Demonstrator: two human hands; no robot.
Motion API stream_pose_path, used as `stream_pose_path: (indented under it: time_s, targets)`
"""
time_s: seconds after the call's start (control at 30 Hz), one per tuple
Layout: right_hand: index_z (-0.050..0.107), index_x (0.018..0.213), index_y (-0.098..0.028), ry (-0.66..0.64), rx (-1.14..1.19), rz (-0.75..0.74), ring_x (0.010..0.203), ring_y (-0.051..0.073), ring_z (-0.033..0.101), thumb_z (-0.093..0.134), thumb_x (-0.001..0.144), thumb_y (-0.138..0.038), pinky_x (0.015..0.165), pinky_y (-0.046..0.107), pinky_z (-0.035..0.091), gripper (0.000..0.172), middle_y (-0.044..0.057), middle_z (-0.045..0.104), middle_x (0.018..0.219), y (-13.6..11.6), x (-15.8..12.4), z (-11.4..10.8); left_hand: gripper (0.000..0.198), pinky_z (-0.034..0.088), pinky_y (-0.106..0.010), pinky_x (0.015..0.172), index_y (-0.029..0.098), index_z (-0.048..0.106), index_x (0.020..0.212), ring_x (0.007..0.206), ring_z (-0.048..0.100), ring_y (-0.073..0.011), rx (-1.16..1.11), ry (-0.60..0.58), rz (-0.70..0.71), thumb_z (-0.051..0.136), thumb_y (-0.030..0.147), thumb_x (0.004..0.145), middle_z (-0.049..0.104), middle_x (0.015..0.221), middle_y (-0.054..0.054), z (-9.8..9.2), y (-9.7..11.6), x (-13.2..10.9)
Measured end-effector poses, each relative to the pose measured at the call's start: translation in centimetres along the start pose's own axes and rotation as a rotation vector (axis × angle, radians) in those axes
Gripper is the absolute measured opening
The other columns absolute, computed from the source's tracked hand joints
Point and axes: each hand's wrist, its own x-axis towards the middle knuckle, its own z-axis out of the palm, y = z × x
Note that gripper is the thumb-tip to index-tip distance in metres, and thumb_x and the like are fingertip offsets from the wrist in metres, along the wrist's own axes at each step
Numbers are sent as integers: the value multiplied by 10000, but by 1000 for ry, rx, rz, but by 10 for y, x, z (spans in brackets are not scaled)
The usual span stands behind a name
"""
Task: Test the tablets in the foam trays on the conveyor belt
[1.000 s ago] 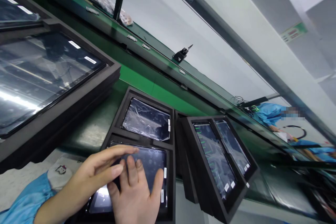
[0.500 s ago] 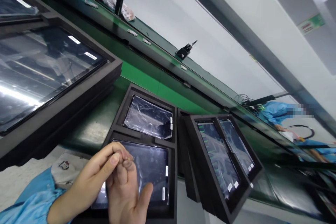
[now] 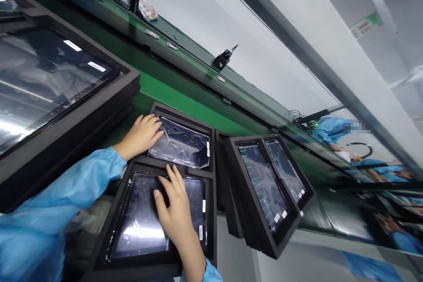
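In front of me a black foam tray [image 3: 210, 189] holds two dark glass screens under clear film. My left hand [image 3: 140, 136] lies over the tray's left edge, its fingertips at the edge of the far screen [image 3: 181, 143]. Fingers spread, my right hand [image 3: 175, 207] is over the near screen [image 3: 142, 233], with its fingertips near the divider between the two. Whether those fingertips touch the film I cannot tell. Neither hand holds anything. White labels [image 3: 204, 205] sit on the right side of each screen.
To the left stands a stack of foam trays [image 3: 128, 86] with a large screen [image 3: 42, 79]. At the right, tilted trays [image 3: 228, 154] hold two more screens. Behind runs a green ledge [image 3: 194, 68] with small parts and a black holder [image 3: 222, 59]. People in blue work at far right.
My hands were together above the near screen. They have separated, the left moving forward to the tray's left edge, the right opening out over the near screen. The view has shifted slightly.
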Motion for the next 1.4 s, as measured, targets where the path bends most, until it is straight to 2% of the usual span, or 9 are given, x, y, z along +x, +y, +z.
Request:
stream_pose_path:
  time_s: [0.07,0.17,0.3,0.63,0.8,0.93,1.17,1.27,1.4]
  targets:
    - [615,1361,-175,-129,-136,-125,1563,322,192,580,970,-299,1231,592,263,411,129,338,1642,-1,17,7,340,268,-630,1186,116,614,1238,1430,382,-378,94,-24,-3,512,283,960,554,1407,-201,11,-6,23]
    - [597,1339,-143,-236,-256,-219,1573,336,133,622,949,-341,1239,626,207,438,146,289,1660,-4,33,18,291,380,-590,1128,128,609,1206,1331,491,-325,200,-57,1,563,289,967,601,1311,-153,19,-12,42]
    - [602,1264,-148,-186,-265,-191,1566,325,177,658,933,-409,1238,636,202,425,162,354,1630,-3,37,27,244,486,-494,1025,145,619,1140,1178,575,-259,277,-84,26,541,326,996,619,1201,-102,19,-19,48]
    - [599,1290,-144,-164,-235,-194,1552,349,220,672,933,-433,1215,657,246,465,175,360,1623,0,31,27,285,490,-441,968,174,603,1208,1138,569,-249,318,-104,43,437,315,1024,602,1184,-95,22,-28,50]
    - [550,1371,-204,-10,-133,-165,1574,288,160,541,1010,-369,1242,638,185,396,112,377,1625,-4,10,-2,365,489,-458,951,188,617,1233,1159,560,-290,315,-116,30,373,354,1018,586,1210,-124,23,-28,51]
    - [599,1299,-276,185,-109,-30,1554,283,241,513,1018,-315,1237,663,169,296,63,435,1596,8,-19,-23,418,491,-466,964,201,652,1189,1162,571,-303,277,-112,9,317,381,1015,607,1199,-125,23,-28,51]
    - [688,1201,-245,508,-40,274,1464,322,427,513,1000,-410,1144,601,413,313,124,544,1502,61,-68,-35,478,442,-476,1089,144,520,1378,1312,516,-284,197,-72,6,308,397,1032,573,1387,-134,23,-27,47]
    - [697,1204,-233,505,-11,305,1460,318,433,502,1003,-441,1151,577,418,349,134,542,1502,67,-74,-39,450,447,-485,1088,147,548,1339,1300,529,-280,185,-67,6,332,402,1037,591,1363,-132,23,-27,46]
    - [669,1282,-258,360,6,241,1499,272,374,475,1022,-434,1210,522,361,370,93,481,1561,60,-56,-47,424,453,-494,1085,146,554,1323,1303,534,-277,177,-60,3,360,399,1043,596,1356,-133,22,-27,45]
